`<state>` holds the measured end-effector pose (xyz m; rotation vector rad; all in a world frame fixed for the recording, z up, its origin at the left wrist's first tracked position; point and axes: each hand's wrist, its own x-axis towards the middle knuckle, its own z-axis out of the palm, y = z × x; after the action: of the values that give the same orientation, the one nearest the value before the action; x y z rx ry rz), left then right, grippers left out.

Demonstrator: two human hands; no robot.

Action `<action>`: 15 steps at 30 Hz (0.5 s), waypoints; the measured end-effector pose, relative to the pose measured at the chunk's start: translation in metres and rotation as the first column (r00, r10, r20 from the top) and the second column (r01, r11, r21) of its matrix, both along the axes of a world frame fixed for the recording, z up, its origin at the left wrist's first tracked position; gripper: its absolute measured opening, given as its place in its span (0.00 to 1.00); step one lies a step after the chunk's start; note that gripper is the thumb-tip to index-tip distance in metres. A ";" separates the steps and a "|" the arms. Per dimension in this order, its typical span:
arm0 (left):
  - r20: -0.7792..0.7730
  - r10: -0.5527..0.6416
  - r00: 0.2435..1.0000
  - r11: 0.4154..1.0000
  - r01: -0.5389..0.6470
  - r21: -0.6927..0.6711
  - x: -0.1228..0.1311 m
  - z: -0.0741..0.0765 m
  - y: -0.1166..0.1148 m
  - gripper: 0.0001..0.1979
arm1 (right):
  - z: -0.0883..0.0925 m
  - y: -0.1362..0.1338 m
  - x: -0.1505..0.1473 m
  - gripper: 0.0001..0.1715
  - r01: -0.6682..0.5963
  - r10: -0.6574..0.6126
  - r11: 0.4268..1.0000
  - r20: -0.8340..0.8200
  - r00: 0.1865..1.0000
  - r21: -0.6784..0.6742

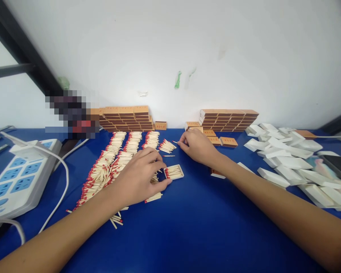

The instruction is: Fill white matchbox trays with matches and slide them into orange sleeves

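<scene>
My left hand has its thumb and index finger at the left end of a small white matchbox tray, gripping it between them. Red-tipped matches lie side by side inside that tray. Further back, my right hand pinches a single match by its plain end, the red head pointing left. One loose match rests on the table between the hands. A small fan of matches lies just left of my right fingertips. Long rows of matches spread beneath and beyond my left hand, which partly hides them.
Closed orange matchboxes stand in a left stack and a right stack against the wall. Several single boxes lie near my right hand. White empty trays are heaped at right, beside a dark phone. A power strip with cables sits left.
</scene>
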<state>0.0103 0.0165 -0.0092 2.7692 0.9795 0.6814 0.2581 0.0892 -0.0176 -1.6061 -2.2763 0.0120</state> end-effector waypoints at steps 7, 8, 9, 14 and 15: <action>0.002 0.001 1.000 1.000 -0.001 -0.008 -0.001 0.000 -0.001 0.10 | 0.003 -0.020 0.005 0.09 -0.212 0.210 0.977 -0.155 0.965 0.004; -0.003 0.000 1.000 1.000 0.000 -0.011 -0.001 0.000 -0.001 0.10 | 0.002 -0.025 0.005 0.08 -0.276 0.270 0.961 -0.171 0.947 -0.013; -0.006 -0.001 1.000 1.000 0.001 -0.013 -0.001 0.001 -0.001 0.10 | 0.001 -0.028 0.003 0.08 -0.329 0.319 0.944 -0.178 0.931 -0.029; -0.013 0.003 1.000 1.000 -0.003 -0.016 0.000 0.003 -0.001 0.10 | -0.008 -0.033 -0.008 0.07 -0.389 0.377 0.921 -0.169 0.911 -0.041; -0.010 0.003 1.000 1.000 -0.003 -0.015 0.000 0.003 -0.001 0.10 | -0.009 -0.032 -0.009 0.06 -0.380 0.369 0.924 -0.176 0.913 -0.034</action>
<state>0.0105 0.0154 -0.0066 2.7618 0.9870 0.6587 0.2491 0.0571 -0.0268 -1.1228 -2.4337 0.3110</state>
